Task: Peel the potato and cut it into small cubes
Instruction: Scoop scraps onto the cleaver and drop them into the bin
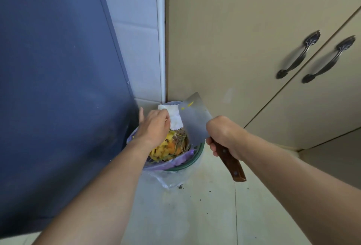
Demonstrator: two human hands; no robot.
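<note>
Right hand [224, 135] grips a cleaver [197, 119] over a full bin [187, 163] on tiled floor [205, 215]; left hand [154, 125], fingers curled, beside the blade, cabinets [244, 49] behind.

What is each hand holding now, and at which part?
The right hand grips the cleaver by its wooden handle. The left hand hovers over the bin; a hold cannot be told.

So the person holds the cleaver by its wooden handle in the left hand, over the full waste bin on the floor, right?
Not quite: the head view shows the right hand gripping the cleaver by its wooden handle. The left hand reaches over the full waste bin on the floor beside it.
</note>
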